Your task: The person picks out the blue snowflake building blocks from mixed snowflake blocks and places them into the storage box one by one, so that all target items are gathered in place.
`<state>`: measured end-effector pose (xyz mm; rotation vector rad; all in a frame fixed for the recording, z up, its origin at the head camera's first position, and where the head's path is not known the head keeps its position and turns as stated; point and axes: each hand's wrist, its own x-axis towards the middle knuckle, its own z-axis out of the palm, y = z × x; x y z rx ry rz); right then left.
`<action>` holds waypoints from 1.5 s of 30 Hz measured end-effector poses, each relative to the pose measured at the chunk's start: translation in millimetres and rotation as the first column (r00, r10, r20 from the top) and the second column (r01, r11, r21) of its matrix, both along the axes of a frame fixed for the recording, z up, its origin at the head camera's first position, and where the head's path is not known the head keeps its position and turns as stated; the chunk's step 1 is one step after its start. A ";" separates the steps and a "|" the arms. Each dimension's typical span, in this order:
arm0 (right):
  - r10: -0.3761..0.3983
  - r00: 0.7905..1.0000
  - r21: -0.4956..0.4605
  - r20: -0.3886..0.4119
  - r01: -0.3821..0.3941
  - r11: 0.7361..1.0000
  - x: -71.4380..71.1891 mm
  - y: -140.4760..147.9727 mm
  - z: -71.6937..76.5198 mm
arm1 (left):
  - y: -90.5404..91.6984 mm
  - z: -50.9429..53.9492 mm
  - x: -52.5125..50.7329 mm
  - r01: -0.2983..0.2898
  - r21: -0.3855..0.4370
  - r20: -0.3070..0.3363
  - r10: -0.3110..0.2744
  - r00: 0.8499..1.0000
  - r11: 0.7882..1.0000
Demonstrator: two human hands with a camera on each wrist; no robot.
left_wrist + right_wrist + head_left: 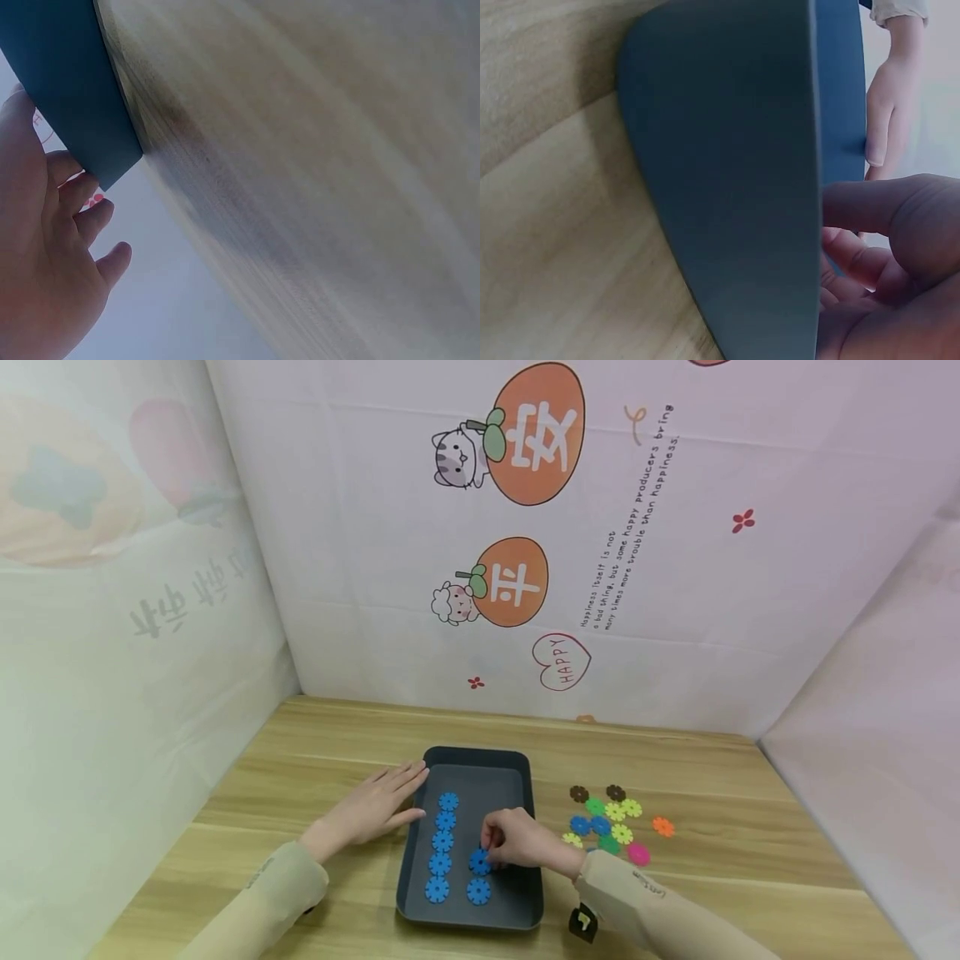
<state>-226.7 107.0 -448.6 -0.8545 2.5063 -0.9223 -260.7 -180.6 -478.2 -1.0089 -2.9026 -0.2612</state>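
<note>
A dark grey tray (457, 917) rests on the wooden table. Along its left part runs a column of several blue snowflake discs (440, 863). My left hand (372, 806) lies at the tray's left edge with fingers extended, and its fingers touch the tray wall in the left wrist view. Inside the tray's right part, my right hand (521, 837) pinches a blue snowflake disc (478, 862) between thumb and fingers. Just below it lies another blue snowflake disc (478, 892). The tray wall (727, 165) hides the right fingertips in the right wrist view.
Loose snowflake discs in several colours lie right of the tray, among them a pink one (639, 854) and an orange one (663, 827). A small black item (582, 923) is beside the right sleeve. Printed cloth (390, 610) walls the table's back and sides.
</note>
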 end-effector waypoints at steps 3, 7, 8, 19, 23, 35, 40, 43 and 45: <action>-0.004 1.000 -0.011 0.019 0.004 1.000 1.2 -0.9 0.5 | 0.1 0.1 -0.3 0.004 0.000 -0.003 -0.004 1.000 1.000; -0.004 1.000 0.000 0.020 0.004 1.000 2.5 -1.8 0.4 | 0.1 -0.2 -0.4 0.001 0.001 -0.001 -0.001 1.000 1.000; -0.002 1.000 0.005 0.019 0.002 1.000 2.7 -2.0 0.4 | 0.1 -0.3 -0.2 0.002 0.003 -0.002 -0.002 1.000 1.000; 0.007 0.999 0.034 -0.039 -0.005 0.999 4.7 -2.7 1.7 | -1.0 -1.2 0.9 -0.006 0.007 0.005 0.006 1.000 1.000; -0.008 0.997 0.031 -0.077 0.010 0.999 2.4 -0.5 3.7 | -0.6 -1.7 0.5 -0.008 -0.001 0.008 0.008 1.000 1.000; -0.139 0.981 -0.023 -0.136 0.137 0.990 -8.2 56.9 36.3 | -0.3 -2.1 0.1 -0.005 0.006 0.002 0.005 1.000 1.000; -0.215 0.964 -0.011 -0.156 0.216 0.976 -8.1 93.4 39.9 | 0.0 -1.2 0.4 -0.005 0.008 0.008 0.005 1.000 1.000; -0.244 0.959 -0.003 -0.141 0.246 0.969 -3.9 111.4 37.3 | 0.0 -0.6 0.8 -0.006 0.010 0.012 0.005 1.000 1.000; -0.249 0.960 -0.005 -0.132 0.250 0.968 -0.7 121.8 33.6 | 0.0 -0.2 1.1 -0.005 0.012 0.013 0.005 1.000 1.000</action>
